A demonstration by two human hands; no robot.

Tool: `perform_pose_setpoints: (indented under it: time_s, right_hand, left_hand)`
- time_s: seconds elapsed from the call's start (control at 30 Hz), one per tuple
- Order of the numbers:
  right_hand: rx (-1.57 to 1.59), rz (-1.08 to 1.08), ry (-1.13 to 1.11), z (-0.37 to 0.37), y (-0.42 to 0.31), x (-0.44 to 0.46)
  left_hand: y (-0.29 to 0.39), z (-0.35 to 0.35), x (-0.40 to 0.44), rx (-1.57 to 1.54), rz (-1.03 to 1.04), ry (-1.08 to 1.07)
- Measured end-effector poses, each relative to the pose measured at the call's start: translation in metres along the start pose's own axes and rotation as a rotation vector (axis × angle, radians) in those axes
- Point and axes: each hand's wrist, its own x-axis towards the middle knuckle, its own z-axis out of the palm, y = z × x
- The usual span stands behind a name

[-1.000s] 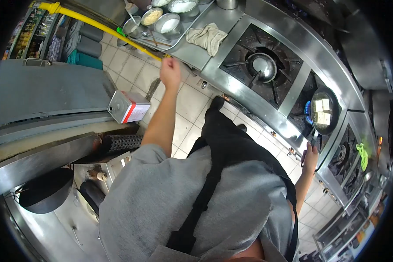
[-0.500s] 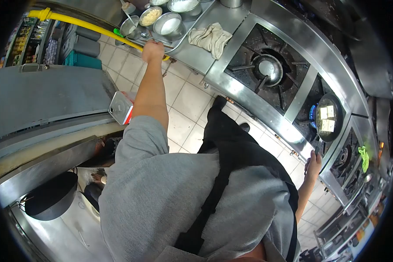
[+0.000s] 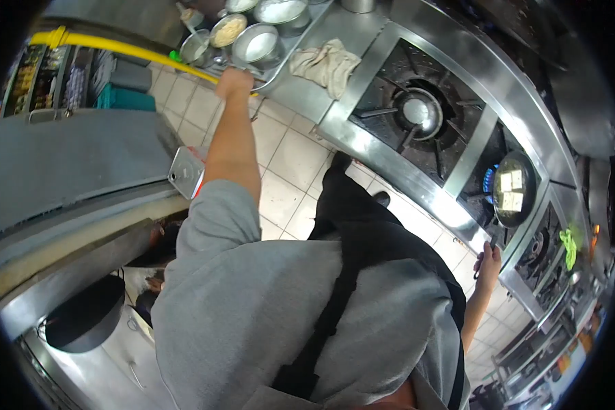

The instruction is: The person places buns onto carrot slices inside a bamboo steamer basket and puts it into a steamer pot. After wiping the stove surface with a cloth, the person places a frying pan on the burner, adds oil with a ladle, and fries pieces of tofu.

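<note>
At the upper left my left hand is closed at the near edge of a metal tray; what its fingers hold, if anything, is hidden. Close beyond it stand a steel bowl of white contents, a bowl of pale yellow shreds and a bowl with a spoon in it. On the right, my right hand is wrapped round the handle of a black frying pan. Several pale blocks lie in the pan, which sits over a blue flame.
A crumpled cloth lies on the steel counter beside the tray. Left of the pan is a burner with a round metal piece at its centre. A yellow bar crosses the upper left. A dark wok stands at the lower left.
The whole view has shifted slightly. My left hand appears a little lower and further left by the tray. My right hand stays at the pan handle, and the blocks keep their places.
</note>
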Motion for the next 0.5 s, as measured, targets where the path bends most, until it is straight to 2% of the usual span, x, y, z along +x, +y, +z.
perform_pose_setpoints:
  time_s: [0.13,0.23,0.27,0.3,0.33,0.37,0.4,0.47,0.5]
  right_hand:
    - [-0.013,0.006,0.002,-0.001,-0.009,-0.009]
    - [-0.039,0.03,0.019,-0.001,-0.012,-0.011]
    - [-0.033,0.022,0.029,-0.002,-0.007,-0.009]
    - [-0.058,-0.021,0.051,-0.001,-0.006,-0.009]
    - [-0.06,0.033,0.066,0.0,-0.018,-0.018]
    - [-0.001,0.063,0.051,0.0,-0.014,-0.015]
    - [0.036,0.076,0.023,-0.001,-0.01,-0.014]
    - [0.01,0.075,0.056,0.002,-0.012,-0.017]
    - [0.024,0.082,0.053,0.003,-0.015,-0.018]
  left_hand:
    - [-0.012,0.013,0.026,0.183,0.154,-0.139]
    - [-0.045,0.065,0.09,0.234,0.248,-0.124]
    - [-0.046,0.057,0.082,0.153,0.199,-0.086]
    - [-0.077,0.089,0.131,0.263,0.46,-0.143]
    - [-0.085,0.099,0.135,0.207,0.391,-0.005]
    - [-0.075,0.066,0.102,0.151,0.379,-0.051]
    - [-0.087,0.07,0.104,0.117,0.376,0.028]
    - [-0.075,0.026,0.028,-0.473,0.056,0.086]
    - [-0.083,0.026,0.011,-0.516,0.073,0.227]
